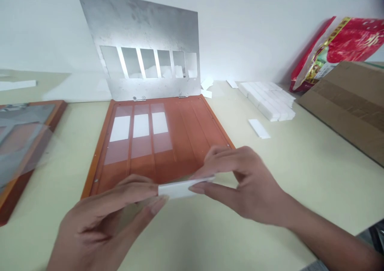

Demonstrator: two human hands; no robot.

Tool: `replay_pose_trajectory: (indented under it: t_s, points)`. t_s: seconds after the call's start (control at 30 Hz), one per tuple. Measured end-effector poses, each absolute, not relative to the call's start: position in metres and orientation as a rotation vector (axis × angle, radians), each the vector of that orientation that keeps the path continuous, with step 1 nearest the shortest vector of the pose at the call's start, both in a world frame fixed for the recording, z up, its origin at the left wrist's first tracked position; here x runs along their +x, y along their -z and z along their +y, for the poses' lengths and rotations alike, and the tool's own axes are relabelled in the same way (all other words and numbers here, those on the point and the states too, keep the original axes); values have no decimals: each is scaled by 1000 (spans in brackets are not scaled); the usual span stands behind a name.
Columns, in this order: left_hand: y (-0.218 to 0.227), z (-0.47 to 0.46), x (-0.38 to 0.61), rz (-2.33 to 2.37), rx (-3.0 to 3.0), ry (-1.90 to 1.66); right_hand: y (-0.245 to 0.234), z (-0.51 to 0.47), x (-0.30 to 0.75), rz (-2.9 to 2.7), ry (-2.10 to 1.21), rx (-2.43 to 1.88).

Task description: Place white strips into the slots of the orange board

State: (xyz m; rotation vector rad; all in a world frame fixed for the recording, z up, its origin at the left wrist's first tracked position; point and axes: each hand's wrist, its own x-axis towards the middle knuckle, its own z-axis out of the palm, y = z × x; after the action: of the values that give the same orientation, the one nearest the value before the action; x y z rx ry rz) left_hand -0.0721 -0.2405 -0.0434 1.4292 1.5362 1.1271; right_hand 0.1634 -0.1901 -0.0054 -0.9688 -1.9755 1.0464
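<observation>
The white strip (pixel 177 189) is held just above the counter (pixel 300 175), at the 6 o'clock edge of the orange tray (pixel 195 123), with the fingers of the left hand (pixel 102 223) pinched on its left end and those of the right hand (pixel 249 187) pinched on its right end. I think it is better to hold it only by the ends, lightly and level, so it does not bend, and to turn it along the tray's empty grooves, which lie toward 12 o'clock beside three white pieces (pixel 140 125). The metal lid (pixel 144 27) stands open at 12 o'clock, and a stack of white strips (pixel 270 101) lies at 2 o'clock.
</observation>
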Motion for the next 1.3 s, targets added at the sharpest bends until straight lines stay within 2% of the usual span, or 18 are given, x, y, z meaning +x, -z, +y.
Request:
replay_pose_trajectory:
  t_s: [0.1,0.17,0.33,0.53,0.7,0.87,1.13,1.3]
  points:
    - [41,-242,-78,1461,1312,-1257,0,-206,165,-2087,-648,-821]
    - [43,-240,-84,1395,1289,-1290,7,-215,165,-2173,-552,-807]
    - [52,-236,-95,1344,1316,-1273,33,-225,160,-2227,-691,-843]
    - [56,-236,-94,1254,1281,-1261,26,-221,159,-2142,-589,-860]
    - [53,-234,-93,1216,1185,-1219,38,-220,157,-2136,-669,-905]
    - [52,-235,-91,1181,1192,-1209,35,-220,157,-2099,-554,-872]
    - [51,-235,-88,1165,1206,-1167,41,-217,159,-1885,-781,-990]
    - [51,-235,-84,1243,1243,-1138,37,-212,163,-1473,-1304,-1225]
